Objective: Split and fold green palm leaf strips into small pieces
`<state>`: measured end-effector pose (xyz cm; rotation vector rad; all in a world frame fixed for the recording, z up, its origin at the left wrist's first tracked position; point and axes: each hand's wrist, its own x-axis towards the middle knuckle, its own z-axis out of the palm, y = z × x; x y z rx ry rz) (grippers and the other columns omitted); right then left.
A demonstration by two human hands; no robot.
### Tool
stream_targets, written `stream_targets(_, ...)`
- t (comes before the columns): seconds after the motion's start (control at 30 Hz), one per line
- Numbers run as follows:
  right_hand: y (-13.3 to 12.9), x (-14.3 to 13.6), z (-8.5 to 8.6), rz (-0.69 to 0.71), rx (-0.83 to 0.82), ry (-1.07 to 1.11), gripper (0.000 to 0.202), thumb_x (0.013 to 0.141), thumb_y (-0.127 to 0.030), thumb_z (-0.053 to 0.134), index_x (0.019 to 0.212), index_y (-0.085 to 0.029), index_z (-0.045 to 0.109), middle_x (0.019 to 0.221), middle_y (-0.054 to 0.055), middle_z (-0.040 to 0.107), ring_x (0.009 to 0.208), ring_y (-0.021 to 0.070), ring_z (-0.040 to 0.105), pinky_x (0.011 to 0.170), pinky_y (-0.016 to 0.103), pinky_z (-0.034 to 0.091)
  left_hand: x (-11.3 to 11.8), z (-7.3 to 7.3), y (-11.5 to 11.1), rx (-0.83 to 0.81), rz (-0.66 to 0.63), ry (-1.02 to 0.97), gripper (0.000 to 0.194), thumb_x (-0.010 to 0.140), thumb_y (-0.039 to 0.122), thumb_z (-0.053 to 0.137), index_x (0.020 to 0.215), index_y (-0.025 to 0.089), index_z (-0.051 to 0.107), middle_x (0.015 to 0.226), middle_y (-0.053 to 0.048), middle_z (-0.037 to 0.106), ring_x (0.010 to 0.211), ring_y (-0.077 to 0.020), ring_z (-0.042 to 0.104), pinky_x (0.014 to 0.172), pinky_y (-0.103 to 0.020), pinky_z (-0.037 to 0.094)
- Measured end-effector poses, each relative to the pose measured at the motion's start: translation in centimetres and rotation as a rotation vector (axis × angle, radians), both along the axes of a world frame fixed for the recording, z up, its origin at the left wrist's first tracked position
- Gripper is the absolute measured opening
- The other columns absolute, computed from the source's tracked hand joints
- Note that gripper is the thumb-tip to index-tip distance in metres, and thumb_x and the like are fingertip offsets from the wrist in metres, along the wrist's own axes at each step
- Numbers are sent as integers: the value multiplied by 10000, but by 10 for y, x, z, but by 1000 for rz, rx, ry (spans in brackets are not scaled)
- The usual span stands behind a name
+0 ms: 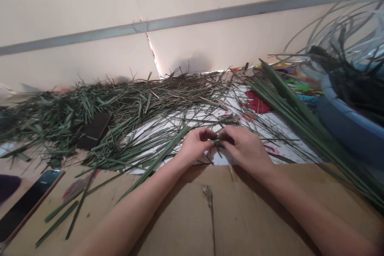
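My left hand (195, 144) and my right hand (246, 147) meet just beyond the far edge of the cardboard (180, 212). Thumb and fingers of both hands are pinched together at the tips. Between them is a small piece of green leaf strip (217, 143), mostly hidden by the fingers. Below the hands, a thin dried stem with a knotted or woven head (207, 192) lies on the cardboard. Long green leaf strips (162, 154) lie beside my left wrist.
A heap of cut leaves (144, 102) runs along the wall. At right stand a blue tub (348, 120) and a bundle of long leaves (297, 108). A phone (28, 204) and a dark flat block (94, 131) lie left. Pink-handled scissors (271, 150) lie behind my right hand.
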<state>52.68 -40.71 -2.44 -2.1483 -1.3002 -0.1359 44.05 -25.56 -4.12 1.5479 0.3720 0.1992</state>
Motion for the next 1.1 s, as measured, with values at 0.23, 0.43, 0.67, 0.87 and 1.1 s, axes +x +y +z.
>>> stream_targets(0.23, -11, 16, 14, 76, 182, 1, 133, 885, -238, 604, 974, -253, 701, 987, 70, 719, 964, 268, 647, 873, 408, 460, 1, 2, 11, -350, 81, 44, 159, 685, 72, 698, 831, 130, 681, 802, -30, 669, 660, -109, 638, 699, -251, 521)
stream_targets(0.43, -16, 23, 15, 102, 220, -21, 140, 859, -229, 641, 931, -284, 749, 1051, 81, 701, 1035, 287, 644, 913, 461, 485, 1, 7, 16, -522, 115, 40, 140, 684, 90, 714, 812, 129, 671, 742, -20, 653, 621, -107, 629, 739, -286, 557)
stream_targets(0.67, -14, 24, 9, 73, 308, -8, 109, 901, -216, 621, 904, -241, 728, 923, 62, 709, 908, 237, 656, 851, 401, 498, -2, 12, 16, -570, -11, -53, 219, 753, 240, 672, 928, 124, 736, 837, -76, 695, 722, -148, 642, 765, -302, 536)
stream_targets(0.87, -13, 23, 8, 13, 362, 96, 61, 884, -252, 649, 877, -251, 710, 879, 32, 724, 845, 232, 664, 809, 386, 500, -3, 17, 15, -329, -65, -81, 429, 681, 104, 700, 1100, 188, 732, 975, -39, 715, 819, -116, 627, 807, -231, 481)
stream_targets(1.1, -11, 18, 6, -10, 344, 86, 60, 895, -234, 638, 872, -240, 693, 874, 29, 731, 818, 213, 663, 807, 364, 487, -5, 17, 12, -227, -33, -102, 380, 703, 238, 802, 1073, 183, 737, 914, -33, 717, 822, -129, 649, 855, -271, 490)
